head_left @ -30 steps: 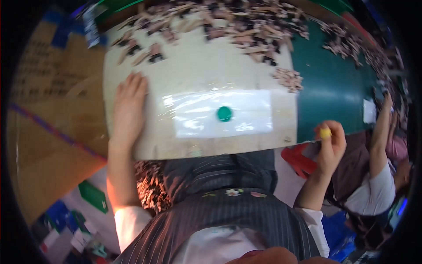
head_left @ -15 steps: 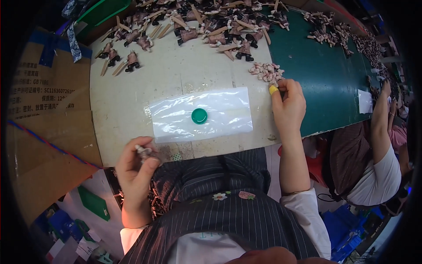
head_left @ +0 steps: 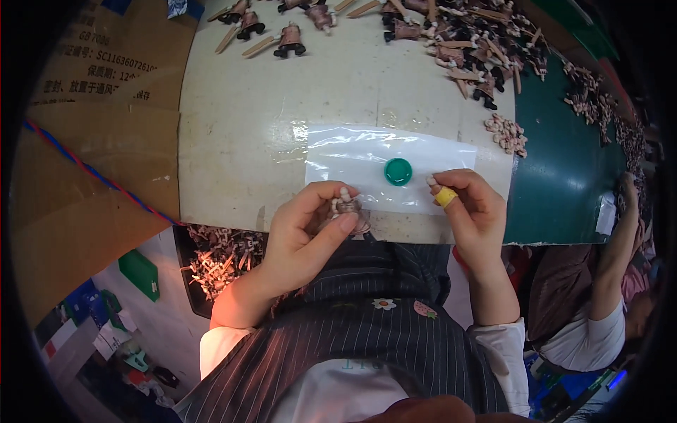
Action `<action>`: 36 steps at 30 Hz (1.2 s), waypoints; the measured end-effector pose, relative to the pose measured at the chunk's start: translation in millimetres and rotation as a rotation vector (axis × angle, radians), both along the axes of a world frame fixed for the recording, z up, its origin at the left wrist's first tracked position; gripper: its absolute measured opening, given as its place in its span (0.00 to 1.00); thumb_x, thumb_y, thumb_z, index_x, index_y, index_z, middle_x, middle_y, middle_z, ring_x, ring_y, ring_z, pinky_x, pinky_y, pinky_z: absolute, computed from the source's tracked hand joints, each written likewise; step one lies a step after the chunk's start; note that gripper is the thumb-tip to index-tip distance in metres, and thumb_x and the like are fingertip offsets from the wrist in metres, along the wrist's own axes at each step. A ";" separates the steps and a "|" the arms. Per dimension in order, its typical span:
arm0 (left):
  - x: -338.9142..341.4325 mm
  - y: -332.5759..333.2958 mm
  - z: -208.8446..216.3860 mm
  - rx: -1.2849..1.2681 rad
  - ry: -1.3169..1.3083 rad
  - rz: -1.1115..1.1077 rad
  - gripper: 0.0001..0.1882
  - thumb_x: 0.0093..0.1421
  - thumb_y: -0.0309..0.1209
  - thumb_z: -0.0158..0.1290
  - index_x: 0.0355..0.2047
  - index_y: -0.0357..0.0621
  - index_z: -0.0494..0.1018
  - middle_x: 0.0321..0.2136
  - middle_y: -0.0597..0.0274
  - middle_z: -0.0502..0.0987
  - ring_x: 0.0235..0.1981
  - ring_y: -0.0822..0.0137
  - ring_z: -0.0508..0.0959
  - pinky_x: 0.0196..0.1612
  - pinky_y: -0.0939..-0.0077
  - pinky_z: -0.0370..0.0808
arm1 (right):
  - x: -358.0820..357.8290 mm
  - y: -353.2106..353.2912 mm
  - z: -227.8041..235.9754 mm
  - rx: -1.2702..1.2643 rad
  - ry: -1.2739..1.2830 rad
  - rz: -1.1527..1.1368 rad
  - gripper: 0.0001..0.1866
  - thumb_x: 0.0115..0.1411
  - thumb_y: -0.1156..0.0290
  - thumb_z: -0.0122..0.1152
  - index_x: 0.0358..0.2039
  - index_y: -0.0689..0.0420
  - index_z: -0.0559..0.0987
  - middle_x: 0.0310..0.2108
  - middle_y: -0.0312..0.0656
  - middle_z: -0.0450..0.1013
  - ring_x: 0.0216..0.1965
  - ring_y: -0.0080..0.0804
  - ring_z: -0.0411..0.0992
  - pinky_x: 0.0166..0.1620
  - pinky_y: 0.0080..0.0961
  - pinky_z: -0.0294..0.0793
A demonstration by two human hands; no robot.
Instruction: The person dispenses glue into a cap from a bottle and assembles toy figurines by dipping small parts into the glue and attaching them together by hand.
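Observation:
My left hand is closed round a small figurine, its pale top end pointing up and its dark foot end showing below the fingers. Between thumb and forefinger, my right hand pinches a tiny pale piece; yellow tape wraps the thumb. The two hands are apart, near the table's front edge. Just beyond them a round green cap rests on a clear plastic sheet. A small heap of pinkish-white pieces lies past my right hand.
Figurines with flat wooden-looking sticks pile up at the far side of the table. A cardboard box stands at left. Below the table edge, a dark bin holds more figurines. Another person's arm is at right.
My right hand has left the heap of pale pieces and come toward the middle with one. My left hand has brought the figurine up beside the plastic sheet. The view has shifted.

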State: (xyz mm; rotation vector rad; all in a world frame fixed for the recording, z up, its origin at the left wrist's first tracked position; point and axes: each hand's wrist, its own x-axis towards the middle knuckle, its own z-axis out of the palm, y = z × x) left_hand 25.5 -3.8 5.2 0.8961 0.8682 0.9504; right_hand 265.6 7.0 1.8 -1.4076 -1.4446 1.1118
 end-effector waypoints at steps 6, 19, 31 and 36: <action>-5.1 2.8 -9.9 0.006 0.008 0.024 0.14 0.63 0.19 0.49 0.49 0.31 0.65 0.38 0.60 0.73 0.39 0.73 0.76 0.43 0.80 0.73 | -21.0 11.7 2.4 0.173 -0.386 0.145 0.10 0.50 0.87 0.54 0.34 0.64 0.76 0.31 0.50 0.73 0.33 0.46 0.74 0.37 0.29 0.74; -11.1 5.6 -19.0 0.156 0.113 0.054 0.13 0.61 0.21 0.51 0.46 0.32 0.68 0.37 0.58 0.72 0.36 0.71 0.77 0.40 0.80 0.74 | -35.3 15.9 11.8 0.353 -0.755 0.258 0.17 0.41 0.87 0.57 0.34 0.63 0.76 0.29 0.48 0.71 0.31 0.46 0.72 0.33 0.37 0.72; 0.9 -4.2 -10.3 0.066 -0.092 0.007 0.15 0.61 0.17 0.49 0.50 0.32 0.68 0.42 0.56 0.74 0.40 0.67 0.79 0.46 0.74 0.75 | -35.4 -13.1 31.9 0.026 0.196 0.066 0.07 0.57 0.84 0.55 0.37 0.67 0.77 0.33 0.46 0.75 0.35 0.30 0.74 0.40 0.22 0.72; 8.7 -6.9 -7.2 0.129 -0.102 -0.031 0.15 0.61 0.18 0.49 0.50 0.33 0.69 0.43 0.56 0.75 0.40 0.67 0.79 0.46 0.73 0.76 | -38.5 -18.0 25.4 0.095 0.186 0.138 0.06 0.57 0.83 0.55 0.36 0.66 0.77 0.33 0.46 0.76 0.35 0.31 0.75 0.39 0.22 0.73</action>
